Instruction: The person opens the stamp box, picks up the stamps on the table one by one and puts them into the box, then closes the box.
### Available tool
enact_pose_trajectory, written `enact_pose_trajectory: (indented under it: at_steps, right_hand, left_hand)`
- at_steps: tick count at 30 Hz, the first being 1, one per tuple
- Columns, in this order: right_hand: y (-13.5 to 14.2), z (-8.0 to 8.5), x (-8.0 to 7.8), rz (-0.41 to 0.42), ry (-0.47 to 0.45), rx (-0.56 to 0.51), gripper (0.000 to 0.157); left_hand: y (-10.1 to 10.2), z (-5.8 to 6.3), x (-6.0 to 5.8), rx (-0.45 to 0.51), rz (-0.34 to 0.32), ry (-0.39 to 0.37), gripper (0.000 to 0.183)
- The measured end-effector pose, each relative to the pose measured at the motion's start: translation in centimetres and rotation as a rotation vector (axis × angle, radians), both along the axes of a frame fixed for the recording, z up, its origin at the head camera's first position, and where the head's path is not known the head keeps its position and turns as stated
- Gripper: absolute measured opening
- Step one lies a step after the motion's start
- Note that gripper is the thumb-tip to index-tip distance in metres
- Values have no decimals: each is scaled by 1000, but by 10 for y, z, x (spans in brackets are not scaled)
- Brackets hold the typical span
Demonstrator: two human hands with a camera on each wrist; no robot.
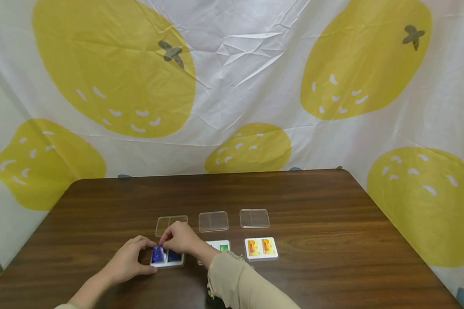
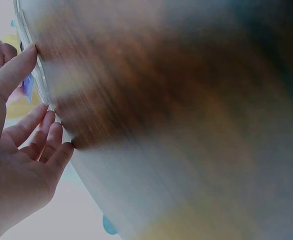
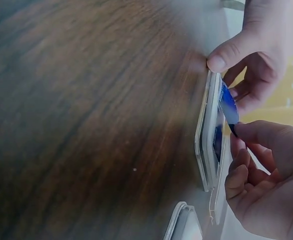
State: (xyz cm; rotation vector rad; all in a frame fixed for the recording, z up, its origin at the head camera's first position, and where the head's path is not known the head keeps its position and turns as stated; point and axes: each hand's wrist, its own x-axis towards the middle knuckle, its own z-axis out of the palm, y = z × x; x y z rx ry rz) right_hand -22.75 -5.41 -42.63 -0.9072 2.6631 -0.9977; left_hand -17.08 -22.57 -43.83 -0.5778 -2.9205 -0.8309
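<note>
In the head view, a shallow white case [image 1: 166,265] lies at the table's left-middle with two blue pictures. My left hand [image 1: 125,259] holds its left side, thumb at the near corner and fingers at the far one. My right hand [image 1: 181,238] reaches over the case and pinches a thin blue picture card [image 1: 158,254] by its far edge. The right wrist view shows that card [image 3: 228,102] tilted up and slightly bent away from the case [image 3: 212,125]. A second, darker blue card [image 1: 174,256] lies in the right half, partly hidden by my right hand.
Behind stand three flat clear lids [image 1: 163,223], [image 1: 213,221], [image 1: 254,218] in a row. A middle case [image 1: 218,243] with a green picture is partly covered by my right arm. Further right lies a case [image 1: 261,257] with two orange pictures. A lemon-print curtain [image 1: 247,103] hangs behind the table.
</note>
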Motion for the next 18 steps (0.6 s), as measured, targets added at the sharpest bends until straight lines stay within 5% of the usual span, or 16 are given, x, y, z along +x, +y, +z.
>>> enact_pose_trajectory:
  at_steps: [18]
  right_hand:
    - [-5, -6, 4, -89, 155, 158, 9]
  left_hand:
    - [0, 0, 0, -2, 9, -17, 55]
